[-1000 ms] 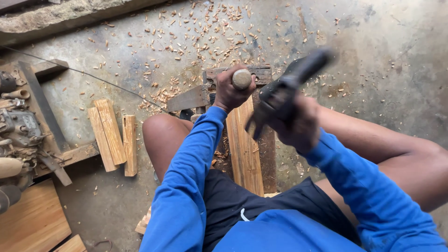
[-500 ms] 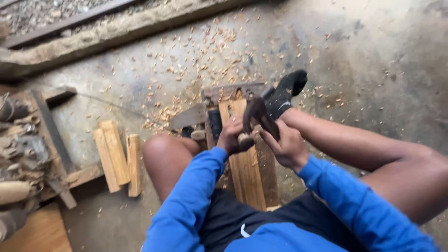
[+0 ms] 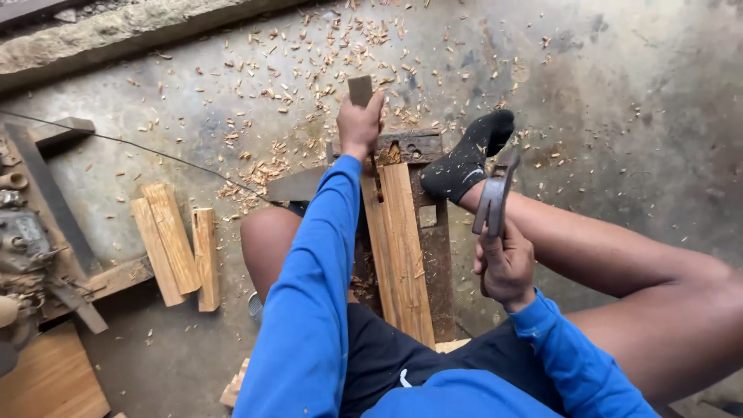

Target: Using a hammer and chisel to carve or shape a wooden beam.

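Observation:
My left hand (image 3: 360, 124) is stretched forward and grips a chisel (image 3: 361, 90) by its wooden handle, held upright over the far end of a long wooden plank (image 3: 402, 248). The plank lies on a dark metal frame (image 3: 437, 255) between my legs. My right hand (image 3: 507, 267) is drawn back near my right knee and holds a claw hammer (image 3: 492, 203), its head raised and apart from the chisel. My foot in a black sock (image 3: 468, 164) rests on the frame beside the plank.
Three short wooden blocks (image 3: 174, 244) lie on the concrete floor to the left. Wood chips (image 3: 309, 62) are scattered ahead. Metal tools and scrap (image 3: 31, 232) and a wooden board (image 3: 50, 379) sit at the far left. A thin cable (image 3: 139, 145) crosses the floor.
My left hand has reached forward and upward with the chisel. My right hand has pulled the hammer back toward my body. The socked foot now shows beside the plank.

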